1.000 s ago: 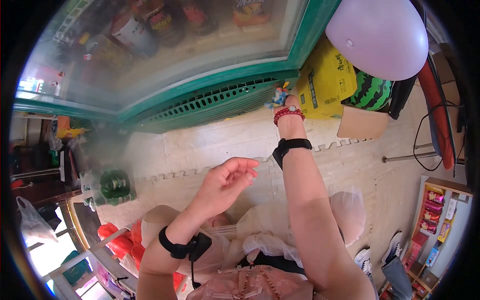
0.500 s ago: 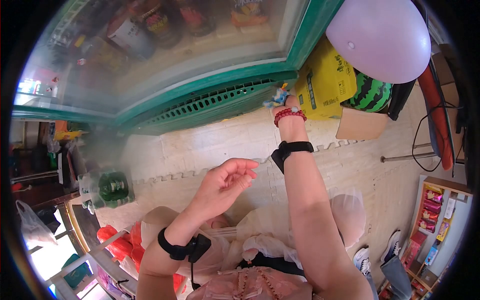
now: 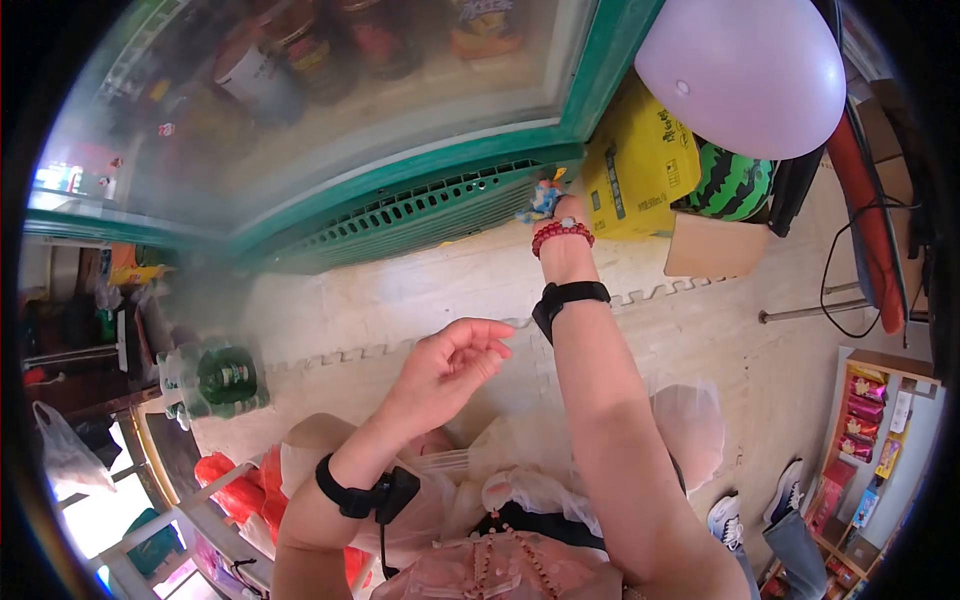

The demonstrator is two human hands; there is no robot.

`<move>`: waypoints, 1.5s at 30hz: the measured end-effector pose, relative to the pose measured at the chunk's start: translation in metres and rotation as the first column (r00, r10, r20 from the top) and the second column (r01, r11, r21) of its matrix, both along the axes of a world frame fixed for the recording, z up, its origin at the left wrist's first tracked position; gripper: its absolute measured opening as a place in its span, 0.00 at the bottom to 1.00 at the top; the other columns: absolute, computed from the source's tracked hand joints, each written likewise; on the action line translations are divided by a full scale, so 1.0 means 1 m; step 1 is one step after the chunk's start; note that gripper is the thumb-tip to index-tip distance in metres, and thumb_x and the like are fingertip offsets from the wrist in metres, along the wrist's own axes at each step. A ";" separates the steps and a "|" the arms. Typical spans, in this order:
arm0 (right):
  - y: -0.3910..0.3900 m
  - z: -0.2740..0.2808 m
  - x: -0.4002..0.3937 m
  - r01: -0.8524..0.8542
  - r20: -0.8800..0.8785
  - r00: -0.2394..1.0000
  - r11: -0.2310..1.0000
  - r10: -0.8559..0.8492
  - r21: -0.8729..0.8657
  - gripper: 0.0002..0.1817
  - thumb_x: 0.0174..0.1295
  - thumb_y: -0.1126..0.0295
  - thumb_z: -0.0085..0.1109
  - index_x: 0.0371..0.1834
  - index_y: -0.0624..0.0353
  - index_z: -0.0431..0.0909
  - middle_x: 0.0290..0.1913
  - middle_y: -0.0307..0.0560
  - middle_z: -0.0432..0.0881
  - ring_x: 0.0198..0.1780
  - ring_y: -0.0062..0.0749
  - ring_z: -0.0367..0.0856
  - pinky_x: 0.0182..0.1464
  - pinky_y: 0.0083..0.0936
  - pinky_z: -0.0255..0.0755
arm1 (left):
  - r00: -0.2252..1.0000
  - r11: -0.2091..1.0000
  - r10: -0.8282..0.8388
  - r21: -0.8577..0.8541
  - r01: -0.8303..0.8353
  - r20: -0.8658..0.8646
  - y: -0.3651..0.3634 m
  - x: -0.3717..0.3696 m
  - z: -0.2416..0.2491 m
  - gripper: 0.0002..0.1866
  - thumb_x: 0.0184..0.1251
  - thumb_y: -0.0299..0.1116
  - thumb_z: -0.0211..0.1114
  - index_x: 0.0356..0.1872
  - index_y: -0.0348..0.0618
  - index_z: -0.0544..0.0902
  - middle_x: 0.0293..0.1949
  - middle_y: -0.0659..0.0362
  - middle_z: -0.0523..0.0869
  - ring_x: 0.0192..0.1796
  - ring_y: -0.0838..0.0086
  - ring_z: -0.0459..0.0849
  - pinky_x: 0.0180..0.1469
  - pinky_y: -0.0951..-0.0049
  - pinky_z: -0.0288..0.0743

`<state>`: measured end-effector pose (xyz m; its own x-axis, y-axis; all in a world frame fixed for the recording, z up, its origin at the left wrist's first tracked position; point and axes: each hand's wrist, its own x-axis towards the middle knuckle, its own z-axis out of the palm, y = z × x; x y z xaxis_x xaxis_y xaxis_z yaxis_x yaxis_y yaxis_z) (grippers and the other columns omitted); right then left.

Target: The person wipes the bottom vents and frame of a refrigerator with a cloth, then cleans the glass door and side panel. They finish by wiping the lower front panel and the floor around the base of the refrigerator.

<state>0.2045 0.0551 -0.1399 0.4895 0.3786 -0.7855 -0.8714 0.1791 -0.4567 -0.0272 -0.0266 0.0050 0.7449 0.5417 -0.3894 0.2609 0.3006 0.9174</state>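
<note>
My right hand [image 3: 566, 212] reaches forward, with a red bead bracelet at the wrist, and grips a small crumpled blue-and-white cloth or wrapper [image 3: 541, 200] with a bit of orange. It is beside the green vented base [image 3: 420, 205] of a glass-fronted cabinet, left of a yellow carton [image 3: 635, 170]. My left hand [image 3: 455, 370] hovers above my lap with fingers loosely curled and apart, holding nothing. Black bands are on both wrists.
A lilac balloon [image 3: 745, 75] and a watermelon-patterned ball [image 3: 730, 185] are at the carton. Green bottles [image 3: 228, 375] stand at left. A snack shelf [image 3: 870, 440] is at right, near another person's shoes [image 3: 725, 518]. Metal legs [image 3: 815, 312] stick out at right.
My right hand has moved slightly left and down with the blue-and-white item still in it. The cabinet and carton have shifted slightly left in view. My left hand looks unchanged.
</note>
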 end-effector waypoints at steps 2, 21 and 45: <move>0.004 -0.017 0.003 0.036 -0.074 0.997 0.997 -0.031 0.065 0.16 0.66 0.69 0.34 0.34 0.51 0.77 0.29 0.39 0.79 0.30 0.29 0.74 0.35 0.38 0.70 | 1.000 1.000 0.012 0.008 -0.012 -0.018 -0.001 -0.005 0.001 0.14 0.67 0.27 0.55 0.52 0.39 0.75 0.44 0.60 0.80 0.46 0.80 0.77 0.50 0.77 0.72; 0.002 0.000 0.006 0.043 -0.046 0.998 0.999 -0.042 0.021 0.16 0.64 0.68 0.34 0.36 0.50 0.79 0.33 0.37 0.80 0.33 0.27 0.74 0.32 0.40 0.70 | 1.000 1.000 0.011 -0.024 -0.011 0.001 -0.004 -0.002 0.007 0.14 0.67 0.26 0.56 0.53 0.39 0.75 0.44 0.61 0.79 0.47 0.80 0.77 0.51 0.77 0.72; 0.026 -0.119 0.060 -0.192 0.096 0.978 0.980 0.187 0.044 0.12 0.65 0.68 0.41 0.34 0.54 0.78 0.30 0.39 0.78 0.34 0.35 0.75 0.39 0.43 0.72 | 0.999 0.998 0.034 0.044 -0.034 0.001 -0.006 -0.014 0.005 0.14 0.67 0.28 0.57 0.52 0.40 0.75 0.41 0.61 0.81 0.42 0.85 0.76 0.46 0.83 0.71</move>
<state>0.2647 0.0809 -0.2591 0.4731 0.5114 -0.7174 -0.8472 0.0405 -0.5298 -0.0411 -0.0327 0.0099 0.7258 0.5831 -0.3649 0.2514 0.2689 0.9298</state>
